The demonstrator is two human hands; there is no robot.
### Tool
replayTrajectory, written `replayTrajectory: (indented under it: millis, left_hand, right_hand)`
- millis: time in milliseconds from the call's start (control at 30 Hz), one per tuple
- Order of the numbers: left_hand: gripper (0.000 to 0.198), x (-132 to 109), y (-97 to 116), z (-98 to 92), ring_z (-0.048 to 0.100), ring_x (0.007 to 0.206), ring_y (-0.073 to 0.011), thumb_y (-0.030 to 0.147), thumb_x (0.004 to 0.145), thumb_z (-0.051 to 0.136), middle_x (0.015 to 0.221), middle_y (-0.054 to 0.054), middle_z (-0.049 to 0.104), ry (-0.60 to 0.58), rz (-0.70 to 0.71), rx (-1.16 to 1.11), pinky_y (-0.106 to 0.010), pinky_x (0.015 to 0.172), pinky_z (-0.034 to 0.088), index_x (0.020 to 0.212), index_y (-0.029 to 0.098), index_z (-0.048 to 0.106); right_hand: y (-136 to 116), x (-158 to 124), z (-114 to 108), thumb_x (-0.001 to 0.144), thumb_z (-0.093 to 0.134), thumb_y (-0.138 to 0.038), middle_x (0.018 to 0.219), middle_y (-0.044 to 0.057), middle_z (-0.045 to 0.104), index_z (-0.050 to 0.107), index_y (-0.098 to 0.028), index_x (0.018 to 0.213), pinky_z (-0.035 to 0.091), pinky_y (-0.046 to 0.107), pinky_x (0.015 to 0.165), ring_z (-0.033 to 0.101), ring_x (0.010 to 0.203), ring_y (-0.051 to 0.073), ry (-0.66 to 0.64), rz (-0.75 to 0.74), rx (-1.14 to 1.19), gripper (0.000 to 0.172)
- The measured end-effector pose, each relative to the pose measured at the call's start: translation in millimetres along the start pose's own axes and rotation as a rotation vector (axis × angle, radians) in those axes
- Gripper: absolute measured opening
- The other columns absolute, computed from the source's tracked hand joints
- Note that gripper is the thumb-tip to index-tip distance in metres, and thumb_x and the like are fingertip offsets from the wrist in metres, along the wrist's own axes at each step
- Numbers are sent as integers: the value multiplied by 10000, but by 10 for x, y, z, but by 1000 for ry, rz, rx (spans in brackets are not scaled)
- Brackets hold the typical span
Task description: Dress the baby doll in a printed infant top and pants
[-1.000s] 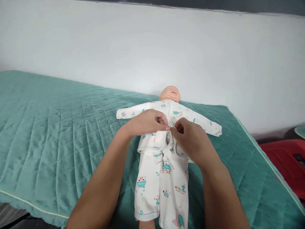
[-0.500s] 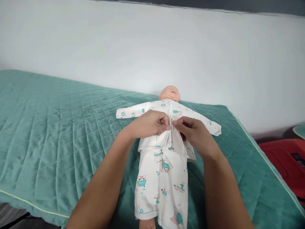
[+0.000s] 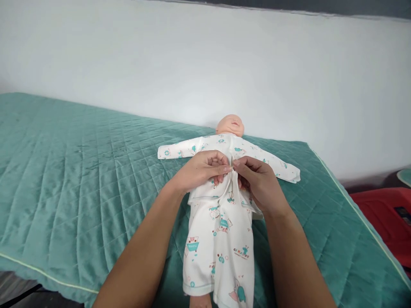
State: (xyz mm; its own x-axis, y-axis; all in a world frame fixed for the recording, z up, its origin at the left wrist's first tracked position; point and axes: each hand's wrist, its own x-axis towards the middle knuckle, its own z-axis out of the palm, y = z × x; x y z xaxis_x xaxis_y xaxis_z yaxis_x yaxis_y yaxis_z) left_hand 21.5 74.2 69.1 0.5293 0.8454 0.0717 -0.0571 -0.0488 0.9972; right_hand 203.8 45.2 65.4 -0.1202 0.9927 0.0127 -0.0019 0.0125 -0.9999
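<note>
A baby doll lies on its back, head toward the wall, arms spread wide. It wears a white printed top and matching white trousers; one foot shows below the trouser leg. My left hand pinches one front edge of the top at the chest. Opposite it, my right hand pinches the other front edge, the fingertips of both hands nearly touching. Any fastener between the fingertips is too small to make out. Below the hands the front edges part slightly over the trousers.
A green quilted cover with a pale piped edge lies under the doll. Behind it rises a white wall. Beyond the cover's right edge stands a red plastic object. Dark floor shows at the lower left.
Both hands have drawn closer together at the chest, the right one shifting slightly left. The front edges of the top now meet between the fingertips. The doll stays in place.
</note>
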Motion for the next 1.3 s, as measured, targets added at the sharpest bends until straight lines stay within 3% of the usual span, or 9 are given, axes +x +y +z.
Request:
replayTrajectory:
  millis: [300, 633, 900, 1067, 1300]
  left_hand:
    - [220, 15, -53, -14, 562, 556, -80, 362, 851, 719, 617, 15, 599, -1, 32, -53, -211, 541, 449, 834, 152, 657]
    - [282, 20, -75, -31, 588, 545, -92, 393, 805, 777, 598, 1, 623, 35, -49, -27, -219, 529, 497, 772, 154, 629]
    - [248, 12, -76, -60, 610, 558, -94, 366, 818, 764, 615, -9, 643, 12, -63, -20, -222, 549, 533, 760, 148, 663]
    - [186, 1, -61, -58, 626, 588, -94, 305, 780, 785, 710, -28, 690, 30, -73, 18, -221, 560, 543, 817, 148, 693]
    - [101, -14, -42, -69, 632, 561, -92, 152, 783, 673, 709, -19, 689, 43, -101, 77, -211, 546, 530, 873, 147, 718]
  right_hand:
    - [-9, 2, 13, 911, 639, -542, 542, -12, 608, 622, -195, 683, 392, 225, 502, 500, 493, 91, -29, -18, -137, 416]
    - [23, 18, -7, 877, 684, -514, 753, 48, 736, 648, -182, 771, 461, 220, 519, 654, 589, 123, -33, 44, 22, 350]
    - [24, 27, 7, 868, 701, -486, 726, 47, 740, 627, -186, 795, 463, 208, 490, 703, 607, 154, -11, 61, 59, 318]
    - [44, 25, 4, 889, 684, -477, 716, 47, 744, 628, -184, 795, 468, 203, 485, 711, 602, 156, -13, 47, 56, 312]
    - [56, 25, 7, 914, 660, -469, 726, 51, 751, 629, -187, 803, 465, 202, 473, 714, 597, 161, 2, 30, 46, 305]
